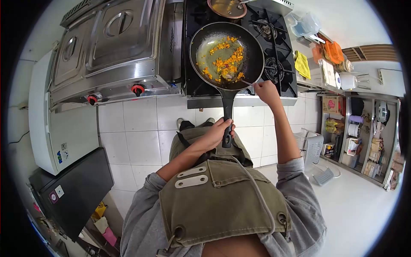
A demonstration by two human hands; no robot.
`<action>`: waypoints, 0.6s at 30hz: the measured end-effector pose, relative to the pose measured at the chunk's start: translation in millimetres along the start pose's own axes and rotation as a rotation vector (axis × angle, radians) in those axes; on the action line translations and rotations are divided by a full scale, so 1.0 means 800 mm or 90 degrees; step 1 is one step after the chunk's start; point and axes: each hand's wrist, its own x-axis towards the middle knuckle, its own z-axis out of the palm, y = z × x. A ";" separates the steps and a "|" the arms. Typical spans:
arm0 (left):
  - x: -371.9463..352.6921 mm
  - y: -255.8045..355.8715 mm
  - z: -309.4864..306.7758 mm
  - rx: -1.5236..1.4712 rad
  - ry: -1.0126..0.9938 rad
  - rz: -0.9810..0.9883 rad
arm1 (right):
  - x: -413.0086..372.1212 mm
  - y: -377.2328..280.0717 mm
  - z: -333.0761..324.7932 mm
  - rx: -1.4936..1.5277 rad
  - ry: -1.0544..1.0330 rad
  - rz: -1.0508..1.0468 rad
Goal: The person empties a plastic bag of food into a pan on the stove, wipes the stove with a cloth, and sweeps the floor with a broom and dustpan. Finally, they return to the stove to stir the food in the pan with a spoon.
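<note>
A dark frying pan (259,47) sits over the near part of the black gas stove (195,92). Chopped orange-yellow pieces (227,64) lie scattered across its shiny bottom, thickest on the right and lower side. My left hand (219,133) is wrapped round the end of the pan's black handle (228,107). At the pan's lower right rim, my right hand (267,91) closes on the thin handle of a spoon (245,82). The spoon's head lies down among the orange pieces, partly hidden by them.
Behind the pan stands a pot with a glass lid (227,7). Bare burners (273,68) lie to its right. A steel counter unit with lidded wells (115,38) is at left. A yellow cloth (302,64) and shelves (359,128) are at right.
</note>
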 end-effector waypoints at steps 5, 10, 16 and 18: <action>0.001 -0.001 -0.002 -0.002 0.005 0.001 | 0.000 -0.002 0.003 0.002 0.000 0.000; 0.001 -0.001 -0.002 -0.003 0.006 -0.011 | 0.001 0.006 0.011 0.021 -0.026 0.009; 0.001 0.000 0.000 -0.013 0.004 -0.009 | 0.001 -0.010 -0.004 -0.067 -0.106 0.019; 0.002 -0.003 -0.002 -0.002 0.004 -0.006 | 0.002 -0.011 -0.012 -0.093 -0.123 0.011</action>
